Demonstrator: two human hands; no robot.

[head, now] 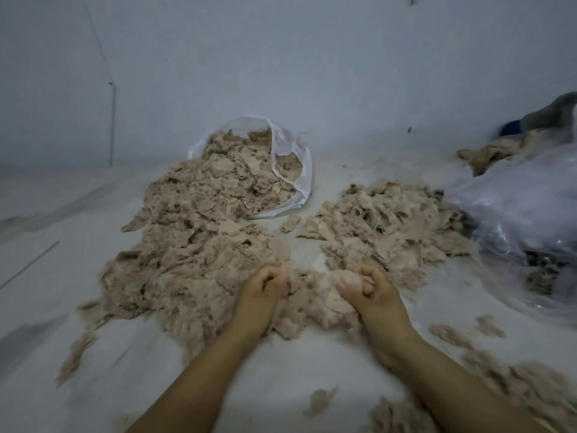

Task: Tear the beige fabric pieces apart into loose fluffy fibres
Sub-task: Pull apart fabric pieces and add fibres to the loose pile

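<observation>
- Gripping with curled fingers, your left hand has its grip closed on a tuft of beige fabric piece at the near edge of the big left heap.
- Your right hand pinches the other end of that same tuft, thumb pressed over curled fingers, the two hands near each other.
- The large heap of beige torn fabric spills from a clear plastic bag lying on the pale floor.
- A smaller beige heap sits just right of it.
- Loose fluffy beige fibres lie beside your right forearm.
- A crumpled clear plastic sheet lies far right.
</observation>
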